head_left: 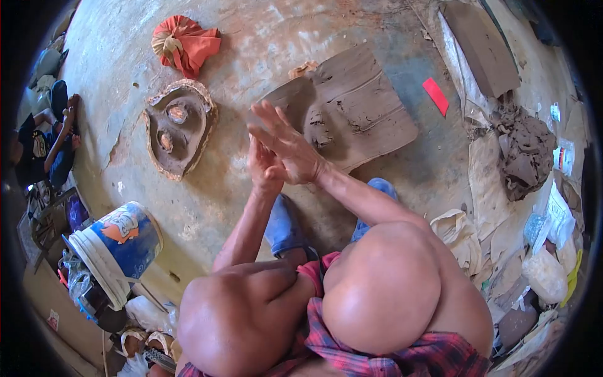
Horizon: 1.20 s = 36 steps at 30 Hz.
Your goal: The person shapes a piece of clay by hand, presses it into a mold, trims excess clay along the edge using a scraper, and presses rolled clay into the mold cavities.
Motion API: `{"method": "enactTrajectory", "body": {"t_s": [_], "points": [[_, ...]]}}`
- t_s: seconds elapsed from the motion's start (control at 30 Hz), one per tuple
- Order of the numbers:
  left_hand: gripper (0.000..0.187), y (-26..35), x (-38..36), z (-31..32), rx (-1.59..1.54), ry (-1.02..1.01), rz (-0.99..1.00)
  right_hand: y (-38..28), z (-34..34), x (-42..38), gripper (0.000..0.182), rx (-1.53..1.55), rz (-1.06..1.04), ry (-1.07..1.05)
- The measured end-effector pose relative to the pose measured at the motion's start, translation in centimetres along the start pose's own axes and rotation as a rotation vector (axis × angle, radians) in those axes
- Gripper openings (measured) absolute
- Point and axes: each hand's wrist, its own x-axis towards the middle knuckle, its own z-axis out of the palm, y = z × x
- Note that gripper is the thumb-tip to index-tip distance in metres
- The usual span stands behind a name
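My left hand (259, 168) and my right hand (294, 152) are pressed together above the floor, between my knees and the clay. The right hand lies across the left with its fingers stretched and apart. The left fingers point up and are partly covered by the right hand. Whether anything sits between the palms is hidden. Just beyond the hands lies a wide slab of grey-brown clay (383, 116), with a hollow and cut lines on its surface. To the left rests a mask-shaped mold (207, 135) with a rough rim, clay lining and two raised ovals inside.
An orange cloth bundle (200, 53) lies beyond the mold. A red strip (435, 97) is right of the slab. Farther right are a clay lump (526, 151) and a brown block (483, 50). A blue-and-white bucket (135, 239) stands left. Another person (59, 141) sits at far left.
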Motion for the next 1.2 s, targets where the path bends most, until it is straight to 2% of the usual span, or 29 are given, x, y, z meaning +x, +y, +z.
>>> {"method": "enactTrajectory", "body": {"t_s": [0.03,0.07,0.1,0.13,0.17,0.2,0.27,0.33,0.4,0.47,0.53,0.6,0.67,0.7,0.73,0.83,0.87,0.9,0.93,1.0,1.07,1.1,1.13,1.17,1.2], "points": [[0.058,0.9,0.6,0.5,-0.026,-0.045,-0.096,0.7,0.8,-0.7,0.099,-0.013,0.136,-0.024],[0.058,1.0,1.7,1.5,-0.036,-0.076,-0.074,2.3,1.1,-0.9,0.099,-0.04,0.107,-0.024],[0.06,1.0,2.5,2.2,0.013,-0.044,-0.034,2.3,1.0,0.0,0.098,0.114,0.135,0.078],[0.061,1.0,1.8,1.7,0.074,0.014,-0.027,0.5,0.7,0.5,0.098,0.289,0.199,0.187],[0.053,0.9,2.7,-1.0,0.026,-0.018,-0.102,-0.7,-0.4,0.5,0.1,0.342,0.169,0.221],[0.053,0.5,3.2,-1.1,0.027,-0.012,-0.107,-1.6,-2.4,1.1,0.1,0.346,0.176,0.221],[0.05,0.4,3.0,-1.3,-0.089,0.058,-0.108,-3.0,-5.6,0.6,0.102,0.041,-0.021,0.085],[0.054,0.2,2.9,-0.2,-0.035,0.036,-0.054,-0.1,-5.4,-1.6,0.103,-0.041,-0.08,0.113],[0.069,-0.9,2.6,0.5,0.085,-0.022,-0.022,1.5,-5.0,-3.3,0.103,-0.233,0.172,0.052],[0.074,-1.4,2.1,1.4,0.138,0.038,-0.014,1.6,-5.6,-3.4,0.102,-0.347,0.125,-0.017],[0.077,-1.6,1.5,1.3,0.132,0.085,0.005,-0.5,-6.6,-2.9,0.099,-0.247,0.071,0.157],[0.078,-1.8,1.3,1.2,0.143,0.076,0.005,1.1,-5.2,-4.6,0.098,-0.281,0.081,0.202],[0.08,-2.1,1.7,1.1,0.102,0.126,0.028,3.2,-4.7,-5.2,0.099,-0.403,0.155,0.035],[0.083,-1.8,1.7,1.2,0.12,0.11,0.01,2.9,-5.0,-5.1,0.1,-0.317,0.186,0.12],[0.083,-1.8,1.2,1.5,0.124,0.118,-0.006,1.6,-6.0,-4.8,0.1,-0.313,0.204,0.119],[0.084,-1.8,0.0,2.1,0.142,0.11,0.033,-1.1,-10.2,-3.0,0.106,-0.425,0.129,0.508],[0.084,-2.2,0.0,2.7,0.182,0.213,0.091,0.6,-10.2,-3.9,0.106,-0.42,0.119,0.508],[0.084,-2.4,0.1,3.4,0.221,0.31,0.145,3.0,-9.5,-5.5,0.109,-0.563,0.256,0.466],[0.084,-2.2,-0.1,3.7,0.22,0.299,0.146,4.4,-9.2,-6.6,0.111,-0.708,0.4,0.422],[0.083,-2.2,0.3,4.2,0.119,0.135,0.126,4.7,-9.9,-6.0,0.111,-0.675,0.345,0.449],[0.081,-2.3,-0.3,2.9,0.121,0.178,0.072,3.3,-11.0,-5.5,0.111,-0.399,0.319,0.584],[0.08,-2.1,-0.1,3.0,0.134,0.179,0.07,2.7,-12.0,-4.5,0.109,-0.299,0.239,0.672],[0.079,-2.0,0.3,3.2,0.145,0.176,0.076,2.6,-13.4,-3.8,0.109,-0.284,0.237,0.669],[0.079,-1.9,0.3,3.0,0.154,0.193,0.081,2.4,-14.7,-3.5,0.103,-0.242,0.138,0.67],[0.079,-2.0,0.6,3.0,0.166,0.249,0.084,3.2,-13.8,-3.8,0.102,0.035,0.202,0.654]]}}
